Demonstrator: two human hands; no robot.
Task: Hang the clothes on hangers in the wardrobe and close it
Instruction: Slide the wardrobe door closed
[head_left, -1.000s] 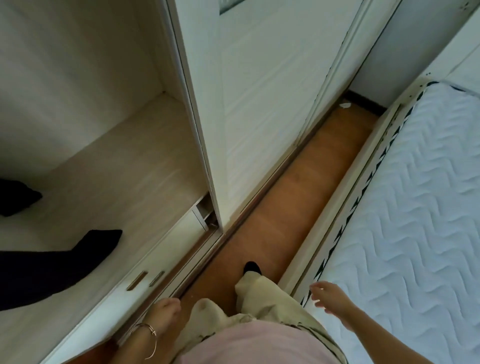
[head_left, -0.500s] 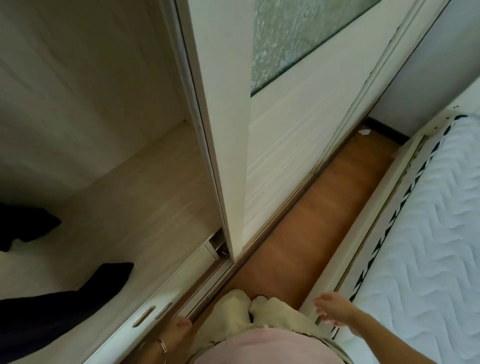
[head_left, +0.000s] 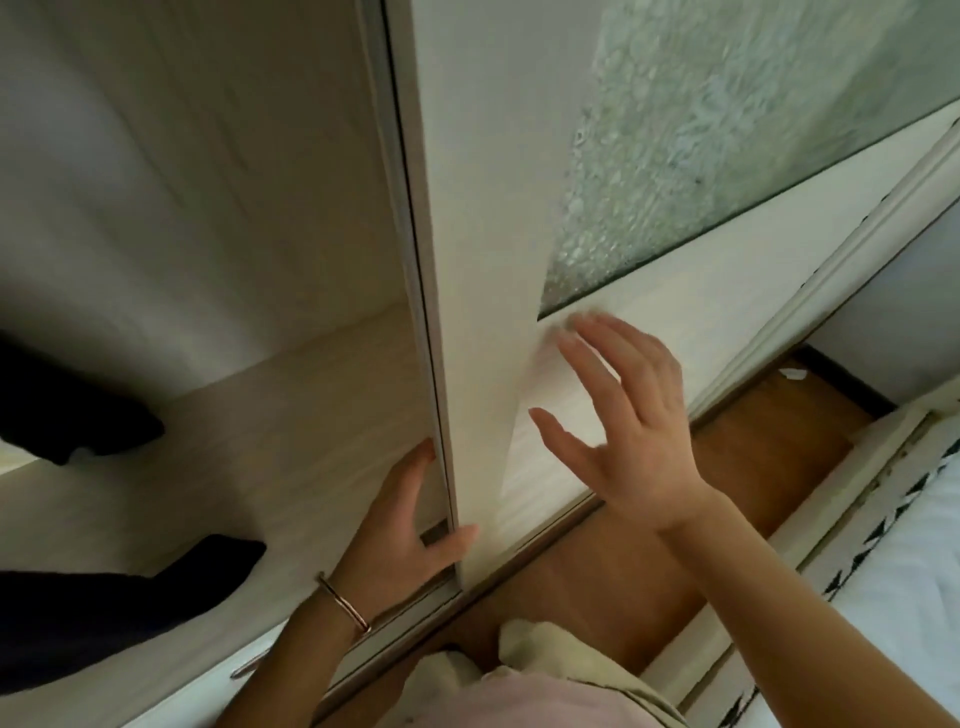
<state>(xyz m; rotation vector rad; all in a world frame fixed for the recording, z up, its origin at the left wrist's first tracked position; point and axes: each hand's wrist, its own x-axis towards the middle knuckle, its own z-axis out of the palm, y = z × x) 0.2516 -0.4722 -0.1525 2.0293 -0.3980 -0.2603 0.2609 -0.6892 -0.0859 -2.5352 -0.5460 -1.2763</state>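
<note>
The wardrobe's white sliding door (head_left: 483, 260) with a frosted glass panel (head_left: 701, 145) stands partly open. My left hand (head_left: 400, 525) grips the door's leading edge low down, fingers behind it and thumb on its front. My right hand (head_left: 618, 415) is spread with straight fingers at the door's face just below the glass; whether it touches is unclear. Inside the open compartment, dark clothes (head_left: 93, 603) hang at the left above the pale wardrobe floor (head_left: 291, 441).
A narrow strip of orange wooden floor (head_left: 727, 493) runs between the wardrobe and a bed with a white quilted mattress (head_left: 914, 587) on the right. A drawer front with a metal handle (head_left: 249, 665) lies below the compartment. My legs fill the bottom edge.
Both hands rose from my sides to the sliding door: the left took hold of its edge, the right came up to its face. My view tilted upward toward the door.
</note>
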